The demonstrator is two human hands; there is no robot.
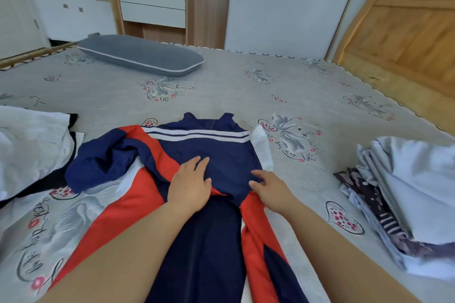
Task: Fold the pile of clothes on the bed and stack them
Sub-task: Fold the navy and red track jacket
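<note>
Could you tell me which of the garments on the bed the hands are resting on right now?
The navy and red jacket in the middle; the white clothes at left and the folded stack at right lie untouched.

Navy and red jacket (216,152) spread on bed (246,91), left hand (190,183) flat on it, right hand (270,189) at its edge

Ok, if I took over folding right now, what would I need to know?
Left hand: flat, fingers straight, pressing the navy and red jacket.
Right hand: fingers loosely bent at the jacket's right edge, touching it.
Jacket: spread on the bed, one sleeve bunched on the left, not yet folded.
Done: folded stack on the right.
Left: fold this jacket, add it to the stack, then the white clothes on the left.
</note>
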